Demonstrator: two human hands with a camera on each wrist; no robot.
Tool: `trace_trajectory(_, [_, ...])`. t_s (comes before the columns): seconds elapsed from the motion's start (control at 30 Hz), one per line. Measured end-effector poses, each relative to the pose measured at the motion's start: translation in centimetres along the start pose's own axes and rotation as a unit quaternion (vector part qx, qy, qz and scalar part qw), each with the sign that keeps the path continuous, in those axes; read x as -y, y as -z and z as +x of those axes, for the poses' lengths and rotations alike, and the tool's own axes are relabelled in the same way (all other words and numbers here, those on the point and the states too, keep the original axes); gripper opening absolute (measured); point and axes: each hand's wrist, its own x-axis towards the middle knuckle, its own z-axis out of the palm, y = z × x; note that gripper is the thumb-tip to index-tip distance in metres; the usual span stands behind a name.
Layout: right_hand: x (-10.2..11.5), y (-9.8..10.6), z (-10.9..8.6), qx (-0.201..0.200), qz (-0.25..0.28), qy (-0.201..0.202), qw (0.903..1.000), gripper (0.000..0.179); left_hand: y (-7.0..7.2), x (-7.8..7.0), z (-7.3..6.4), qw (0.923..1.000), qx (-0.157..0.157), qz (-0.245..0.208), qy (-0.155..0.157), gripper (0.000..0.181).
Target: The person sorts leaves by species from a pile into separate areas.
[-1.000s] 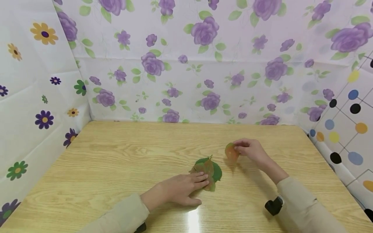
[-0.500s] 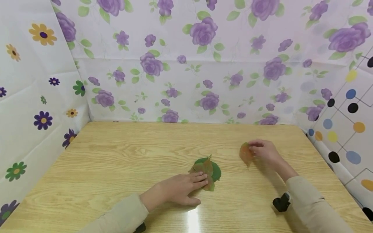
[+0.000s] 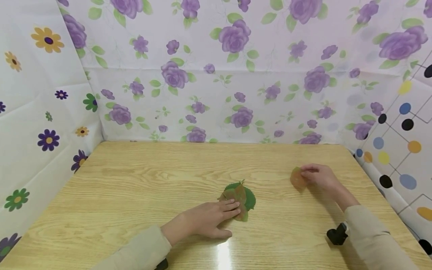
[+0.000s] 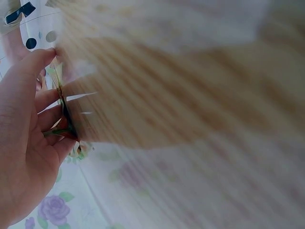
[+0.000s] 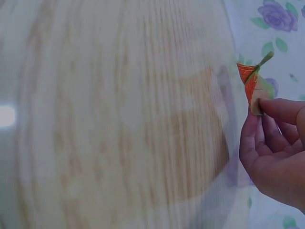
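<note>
My left hand lies with straight fingers over a small pile of leaves near the middle of the table. Green, toothed leaves show at the back of the pile, and reddish-green ones lie over them, partly hidden by the fingers. In the left wrist view the leaves appear edge-on under the fingertips. Off to the right, my right hand pinches a single orange-red leaf with a green edge, close over the table. The right wrist view shows that leaf between thumb and fingers, its green stem pointing up.
The wood-grain table reaches back to a hanging cloth with purple roses. Flowered cloth borders the left side, and dotted cloth the right. A black wrist device sits at the right cuff.
My right hand has moved to the right across the table with the orange-red leaf, away from the pile. The left hand has stayed in place on the leaves.
</note>
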Motion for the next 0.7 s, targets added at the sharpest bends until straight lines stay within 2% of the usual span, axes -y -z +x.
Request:
trace_trajectory(0.13, [-0.8, 0.9, -0.1, 0.017, 0.021, -0.006, 0.9996, 0.037, 0.1, -0.1, 0.0, 1.0000, 0.001, -0.001, 0.001, 0.063])
trace_trajectory(0.3, [-1.8, 2.2, -0.2, 0.029, 0.015, -0.007, 0.9994, 0.038, -0.2, 0.1, 0.1, 0.9999, -0.007, 0.010, -0.003, 0.064])
trace_trajectory(0.53, [-3.1, 3.8, -0.2, 0.012, 0.019, -0.026, 0.9994, 0.040, -0.2, 0.2, 0.0, 0.9999, -0.007, 0.009, -0.004, 0.064])
trace_trajectory(0.7, [-3.6, 4.5, -0.5, 0.009, -0.010, -0.034, 0.9993, 0.042, -0.4, 0.3, 0.0, 0.9999, -0.009, 0.008, -0.005, 0.065])
